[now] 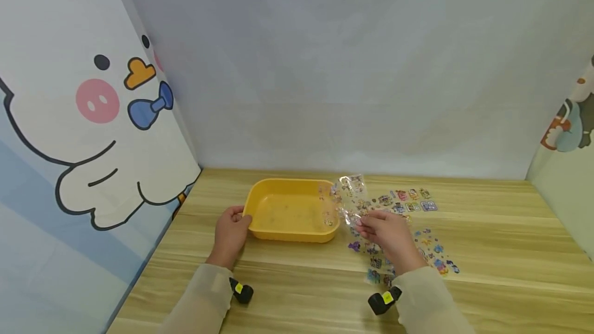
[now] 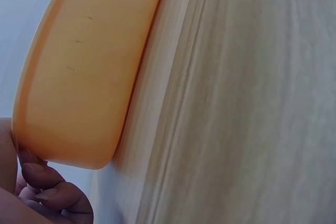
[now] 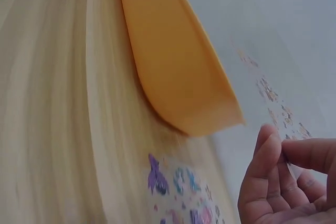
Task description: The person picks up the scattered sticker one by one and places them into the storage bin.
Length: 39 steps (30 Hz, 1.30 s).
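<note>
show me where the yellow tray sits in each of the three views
Head: yellow tray at centre on the table, left hand gripping its left rim.
Left wrist: fills the upper left, fingers at its lower edge.
Right wrist: upper centre, above the right hand.
Shared landmark: the tray's rounded corner against the wood grain.

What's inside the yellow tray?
The tray holds no loose items; a few small specks dot its floor. The clear sticker sheet pinched by the right hand overlaps its right rim, hiding that corner. The left hand holds the left edge.
</note>
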### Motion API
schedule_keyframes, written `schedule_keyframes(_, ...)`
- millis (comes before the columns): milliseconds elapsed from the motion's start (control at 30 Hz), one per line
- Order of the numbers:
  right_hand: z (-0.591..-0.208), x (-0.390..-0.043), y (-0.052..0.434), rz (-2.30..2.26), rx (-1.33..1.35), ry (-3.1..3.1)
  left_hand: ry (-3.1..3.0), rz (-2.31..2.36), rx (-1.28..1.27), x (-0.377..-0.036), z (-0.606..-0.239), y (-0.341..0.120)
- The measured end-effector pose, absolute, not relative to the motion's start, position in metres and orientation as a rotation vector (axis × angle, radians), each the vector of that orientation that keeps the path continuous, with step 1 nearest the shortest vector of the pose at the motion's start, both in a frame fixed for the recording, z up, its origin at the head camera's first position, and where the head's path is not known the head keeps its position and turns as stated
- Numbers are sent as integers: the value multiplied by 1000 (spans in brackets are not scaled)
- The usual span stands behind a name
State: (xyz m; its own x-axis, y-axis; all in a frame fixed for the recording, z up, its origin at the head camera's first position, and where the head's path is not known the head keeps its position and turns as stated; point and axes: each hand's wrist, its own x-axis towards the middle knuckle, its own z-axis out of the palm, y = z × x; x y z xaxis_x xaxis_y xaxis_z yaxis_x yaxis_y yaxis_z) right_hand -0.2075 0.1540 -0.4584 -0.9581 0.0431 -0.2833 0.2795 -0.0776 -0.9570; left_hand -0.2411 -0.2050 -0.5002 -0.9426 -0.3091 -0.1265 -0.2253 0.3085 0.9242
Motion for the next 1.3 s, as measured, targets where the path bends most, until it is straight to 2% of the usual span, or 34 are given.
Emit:
schedule_keyframes(767, -449, -213, 91, -1914, 367, 2332, -2461, -1743, 494, -240, -503, -204)
schedule_keyframes(1300, -442, -211, 82, -1569, 246, 2608, -2423, -1765, 480, -238, -503, -205)
